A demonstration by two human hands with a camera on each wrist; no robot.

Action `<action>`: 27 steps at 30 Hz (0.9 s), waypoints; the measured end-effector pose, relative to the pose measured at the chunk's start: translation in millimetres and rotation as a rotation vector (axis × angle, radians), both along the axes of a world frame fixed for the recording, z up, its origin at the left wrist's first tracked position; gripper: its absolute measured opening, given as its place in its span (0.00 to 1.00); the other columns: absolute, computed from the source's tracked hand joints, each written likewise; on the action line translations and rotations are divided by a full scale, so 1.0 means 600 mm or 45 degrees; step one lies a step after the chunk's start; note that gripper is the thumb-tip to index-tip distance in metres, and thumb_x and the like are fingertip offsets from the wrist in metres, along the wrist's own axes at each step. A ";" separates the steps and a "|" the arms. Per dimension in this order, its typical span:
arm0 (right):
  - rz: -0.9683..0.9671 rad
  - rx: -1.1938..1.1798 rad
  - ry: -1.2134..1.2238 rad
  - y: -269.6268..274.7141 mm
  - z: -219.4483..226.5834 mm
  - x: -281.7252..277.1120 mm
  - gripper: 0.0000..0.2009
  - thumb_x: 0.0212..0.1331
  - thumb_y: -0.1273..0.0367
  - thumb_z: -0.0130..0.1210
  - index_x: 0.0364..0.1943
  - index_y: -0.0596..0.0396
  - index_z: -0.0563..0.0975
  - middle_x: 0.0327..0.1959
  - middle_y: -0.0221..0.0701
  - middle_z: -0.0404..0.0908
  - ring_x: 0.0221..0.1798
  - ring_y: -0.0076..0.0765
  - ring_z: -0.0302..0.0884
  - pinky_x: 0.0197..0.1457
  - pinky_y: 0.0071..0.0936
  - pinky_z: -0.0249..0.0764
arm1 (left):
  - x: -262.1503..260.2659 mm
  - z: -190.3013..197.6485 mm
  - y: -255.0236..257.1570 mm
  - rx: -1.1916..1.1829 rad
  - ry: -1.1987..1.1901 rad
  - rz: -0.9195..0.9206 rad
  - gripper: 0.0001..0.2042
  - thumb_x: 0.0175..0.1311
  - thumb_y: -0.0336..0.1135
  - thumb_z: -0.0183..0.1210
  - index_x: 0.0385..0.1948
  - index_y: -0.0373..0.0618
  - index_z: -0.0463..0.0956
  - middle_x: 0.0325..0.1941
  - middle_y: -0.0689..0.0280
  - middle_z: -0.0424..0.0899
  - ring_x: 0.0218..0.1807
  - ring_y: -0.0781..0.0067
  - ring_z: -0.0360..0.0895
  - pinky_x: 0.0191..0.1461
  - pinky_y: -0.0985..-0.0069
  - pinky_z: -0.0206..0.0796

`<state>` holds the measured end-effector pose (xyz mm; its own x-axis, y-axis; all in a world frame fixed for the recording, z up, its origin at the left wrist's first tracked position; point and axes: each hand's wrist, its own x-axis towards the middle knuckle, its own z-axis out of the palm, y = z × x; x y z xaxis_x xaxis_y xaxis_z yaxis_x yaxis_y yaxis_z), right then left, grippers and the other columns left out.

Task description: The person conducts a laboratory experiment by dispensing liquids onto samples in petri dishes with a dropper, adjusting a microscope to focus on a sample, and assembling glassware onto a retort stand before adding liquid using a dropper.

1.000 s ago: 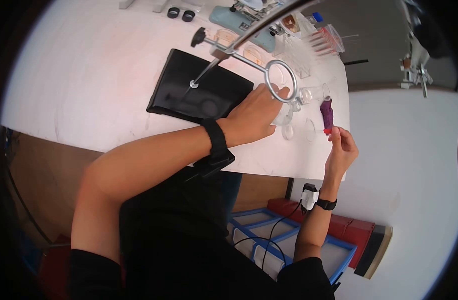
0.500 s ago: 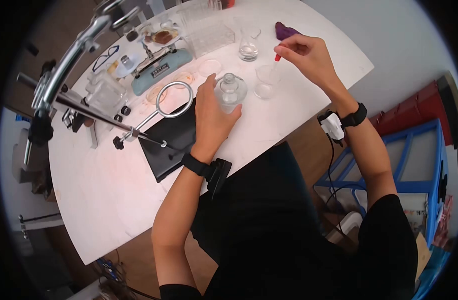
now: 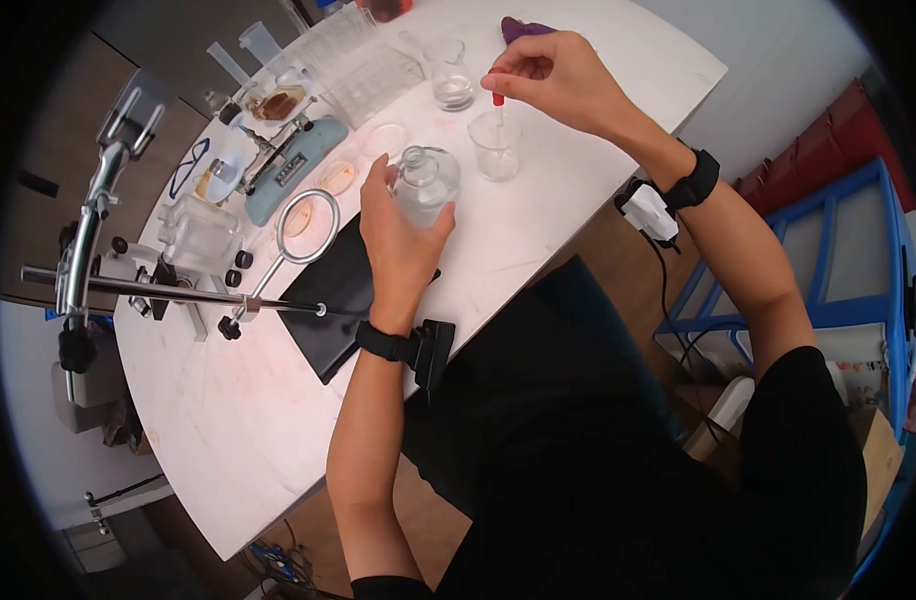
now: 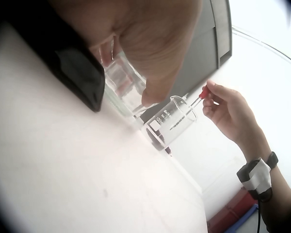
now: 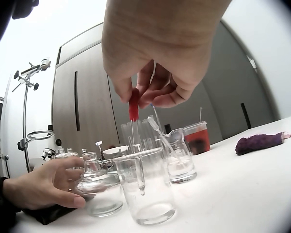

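From the head view, the right hand (image 3: pixel 558 75) had brought the red-topped dropper (image 3: pixel 498 103) over the small beaker (image 3: pixel 495 145), pinching it. Half a second before, it sat lower in the glass.

From the left wrist view, the left hand (image 4: pixel 150 43) was wrapped around the glass bottle (image 4: pixel 123 85).

From the right wrist view, the dropper tip hung inside the beaker, so drops probably went in.

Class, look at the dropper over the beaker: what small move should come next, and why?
Probably squeeze the bulb: the right hand pinches the dropper, its tip already inside the beaker, while the left hand grips the bottle.
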<state>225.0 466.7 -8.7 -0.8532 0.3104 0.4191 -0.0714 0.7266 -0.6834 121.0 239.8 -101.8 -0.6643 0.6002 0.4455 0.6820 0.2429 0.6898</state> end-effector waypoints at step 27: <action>-0.019 -0.019 -0.003 0.000 0.001 0.000 0.11 0.62 0.65 0.64 0.34 0.61 0.83 0.28 0.30 0.85 0.33 0.20 0.82 0.38 0.18 0.74 | -0.002 -0.003 0.000 0.035 0.109 0.017 0.40 0.44 0.32 0.74 0.63 0.33 0.64 0.55 0.48 0.77 0.56 0.55 0.78 0.60 0.64 0.71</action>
